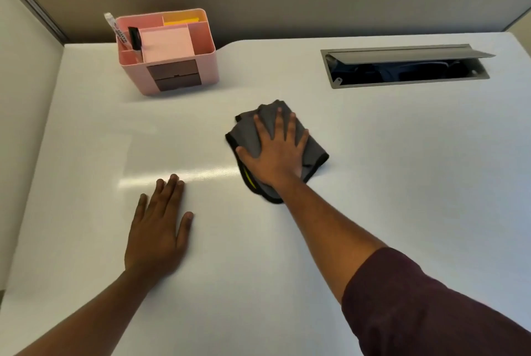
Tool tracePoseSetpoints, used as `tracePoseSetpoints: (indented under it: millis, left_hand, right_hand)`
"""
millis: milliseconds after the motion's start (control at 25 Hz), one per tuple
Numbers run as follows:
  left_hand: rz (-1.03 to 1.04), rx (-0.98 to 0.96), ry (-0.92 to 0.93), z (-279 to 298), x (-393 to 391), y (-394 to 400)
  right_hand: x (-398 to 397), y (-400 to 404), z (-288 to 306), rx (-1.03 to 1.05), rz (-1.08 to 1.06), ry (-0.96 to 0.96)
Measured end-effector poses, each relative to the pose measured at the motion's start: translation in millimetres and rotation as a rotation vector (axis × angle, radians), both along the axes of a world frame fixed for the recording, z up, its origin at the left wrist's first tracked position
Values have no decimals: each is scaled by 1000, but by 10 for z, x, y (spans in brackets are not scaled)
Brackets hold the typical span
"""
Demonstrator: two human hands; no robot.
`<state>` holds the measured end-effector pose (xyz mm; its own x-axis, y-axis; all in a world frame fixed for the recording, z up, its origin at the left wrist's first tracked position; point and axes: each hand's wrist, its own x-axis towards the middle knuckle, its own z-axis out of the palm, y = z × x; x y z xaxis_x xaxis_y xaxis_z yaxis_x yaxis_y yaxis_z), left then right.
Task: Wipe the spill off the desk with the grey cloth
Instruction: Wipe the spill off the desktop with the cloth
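White desk [373,197]: grey cloth [250,137], pink organizer [178,80], both palms flat.

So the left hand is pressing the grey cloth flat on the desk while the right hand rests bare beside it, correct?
Not quite: the hands are swapped. The head view shows the right hand pressing the grey cloth flat on the desk, while the left hand rests bare beside it.

So the cloth [273,151] sits mid-desk [402,183] under the right hand [277,154], left hand [156,229] flat nearer and to the left. Organizer [169,54] back left (markers [126,38] in it), cable hatch [405,67] back right.
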<state>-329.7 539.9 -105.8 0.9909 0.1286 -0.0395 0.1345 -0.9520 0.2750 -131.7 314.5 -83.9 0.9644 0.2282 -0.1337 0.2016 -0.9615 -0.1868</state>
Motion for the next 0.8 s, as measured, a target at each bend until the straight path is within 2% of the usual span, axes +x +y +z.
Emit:
tracePoseSetpoints:
  millis: [120, 200, 280, 360, 520, 680, 760, 800]
  left_hand:
    - [21, -66, -9, 36, -5, -56]
    - [72, -115, -34, 66, -17, -59]
    - [103, -112, -63, 96, 14, -90]
    - [92, -110, -72, 119, 132, -217]
    - [-31, -103, -56, 137, 557, -765]
    - [-42, -72, -13, 12, 651, -937]
    - [-54, -63, -23, -27, 675, -941]
    - [-56, -62, -23, -24, 686, -940]
  right_hand:
    - [-877, 229, -53, 64, 301, -55]
    - [-1424, -170, -132, 96, 382, -82]
    - [-1731, -880, -222, 78, 270, -97]
    - [-1710, -1575, -207, 0, 57, -108]
    - [-942, -2306, -73, -106, -308, -24]
    - [-272, -2198, 15, -11, -537, 19]
    - [-450, -1759, -75, -30, -457, -40]
    - [-682, -1476, -115, -23, -341, -81]
